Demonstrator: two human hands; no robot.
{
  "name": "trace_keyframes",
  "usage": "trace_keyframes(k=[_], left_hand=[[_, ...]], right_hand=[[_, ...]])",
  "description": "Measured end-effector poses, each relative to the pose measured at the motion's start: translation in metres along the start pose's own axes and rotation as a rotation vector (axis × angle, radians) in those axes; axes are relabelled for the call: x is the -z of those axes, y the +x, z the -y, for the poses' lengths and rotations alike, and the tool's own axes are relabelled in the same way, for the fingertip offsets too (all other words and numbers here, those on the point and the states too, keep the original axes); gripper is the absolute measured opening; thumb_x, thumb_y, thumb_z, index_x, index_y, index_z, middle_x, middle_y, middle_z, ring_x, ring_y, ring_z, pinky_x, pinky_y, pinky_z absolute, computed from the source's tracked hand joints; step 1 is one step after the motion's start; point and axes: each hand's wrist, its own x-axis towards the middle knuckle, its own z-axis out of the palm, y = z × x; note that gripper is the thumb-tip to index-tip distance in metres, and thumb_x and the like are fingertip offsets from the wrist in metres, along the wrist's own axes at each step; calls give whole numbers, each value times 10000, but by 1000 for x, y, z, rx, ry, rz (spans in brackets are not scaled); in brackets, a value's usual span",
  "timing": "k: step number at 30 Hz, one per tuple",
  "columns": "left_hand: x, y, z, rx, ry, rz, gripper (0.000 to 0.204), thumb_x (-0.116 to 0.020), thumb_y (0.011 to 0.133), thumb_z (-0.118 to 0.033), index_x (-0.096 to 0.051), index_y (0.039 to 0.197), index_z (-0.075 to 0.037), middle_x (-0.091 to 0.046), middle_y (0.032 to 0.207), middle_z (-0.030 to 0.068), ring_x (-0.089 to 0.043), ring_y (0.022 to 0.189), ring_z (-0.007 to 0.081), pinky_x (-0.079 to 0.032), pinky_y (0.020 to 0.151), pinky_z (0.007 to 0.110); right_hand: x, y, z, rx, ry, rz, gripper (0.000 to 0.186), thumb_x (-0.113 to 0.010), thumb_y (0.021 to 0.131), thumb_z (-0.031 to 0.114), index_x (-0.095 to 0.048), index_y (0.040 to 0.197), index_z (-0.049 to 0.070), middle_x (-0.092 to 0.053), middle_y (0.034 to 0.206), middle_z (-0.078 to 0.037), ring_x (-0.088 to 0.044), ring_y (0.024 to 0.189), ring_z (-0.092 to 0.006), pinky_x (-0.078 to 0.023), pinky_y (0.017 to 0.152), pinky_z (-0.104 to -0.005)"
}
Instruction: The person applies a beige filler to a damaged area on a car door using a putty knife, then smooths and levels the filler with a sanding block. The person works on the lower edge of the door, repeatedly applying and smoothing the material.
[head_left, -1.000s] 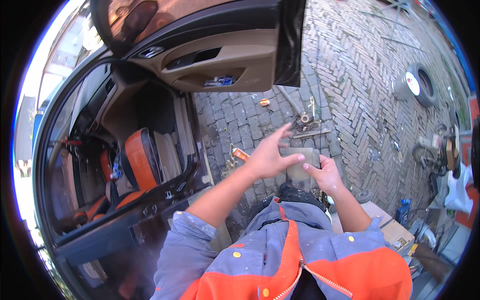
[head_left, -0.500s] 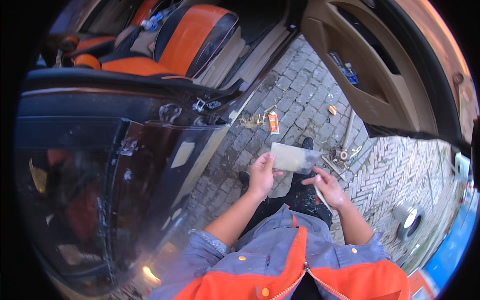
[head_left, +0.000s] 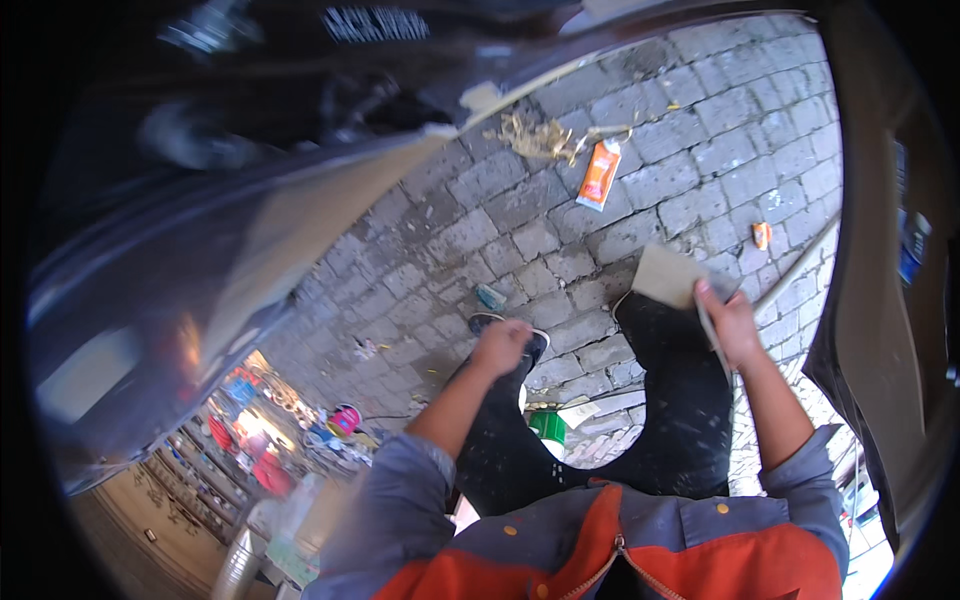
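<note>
In my right hand (head_left: 732,328) is a thin beige-grey rectangular plate (head_left: 665,276), held at one end with my thumb on top. A slim pale strip (head_left: 712,335) is also in that hand and runs down past my palm; its kind I cannot make out. My left hand (head_left: 503,348) is apart from the plate, above my left shoe (head_left: 487,322), with its fingers curled in. Whatever may be inside those fingers is hidden. Just beyond it, a small blue-green object (head_left: 490,296) lies on the paving.
An orange-and-white packet (head_left: 600,176) lies on the paving (head_left: 520,240) beside tangled tan scraps (head_left: 540,137). A crumpled orange wrapper (head_left: 762,236) is farther right. The car body (head_left: 300,215) borders the left, the open door (head_left: 868,330) the right. A green can (head_left: 548,428) shows between my legs.
My hands have separated. The plate has passed from my left hand to my right. My view has dropped closer to the paving, and my left hand has moved down to my shoe.
</note>
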Motion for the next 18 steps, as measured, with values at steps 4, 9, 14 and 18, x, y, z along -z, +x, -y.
trace_keyframes(k=[4, 9, 14, 18], left_hand=[[-9, 116, 152, 329, 393, -97, 359, -666, 989, -398, -730, 1241, -151, -734, 1254, 109, -694, 1154, 325, -559, 946, 464], [-31, 228, 139, 96, 173, -171, 472, -701, 963, -439, -679, 1328, -139, -714, 1310, 77, -661, 1221, 311, -527, 1007, 461], [-82, 344, -20, -337, 100, -429, 631, -778, 891, -464, -621, 1377, -92, -656, 1317, 146, -626, 1239, 352, -510, 1024, 463], [-124, 401, -108, -263, 208, -631, 719, -859, 827, -391, -551, 1375, -44, -616, 1269, 192, -609, 1205, 392, -514, 1004, 484]], right_hand=[[-11, 125, -37, 116, -52, 60, 429, -700, 1029, 414, -730, 1102, -8, -712, 911, -9, -615, 795, -96, -514, 735, -309], [-23, 243, -71, 177, -332, 188, 323, -644, 1070, 296, -709, 1105, -18, -711, 882, -3, -605, 734, -77, -510, 673, -299], [-21, 310, -113, 95, -189, 84, 312, -658, 1056, 265, -716, 1139, -30, -739, 968, -39, -641, 828, -106, -527, 774, -309], [-30, 315, -113, 178, -35, -53, 302, -665, 1049, 277, -711, 1121, -13, -723, 900, -34, -643, 738, -111, -526, 685, -301]])
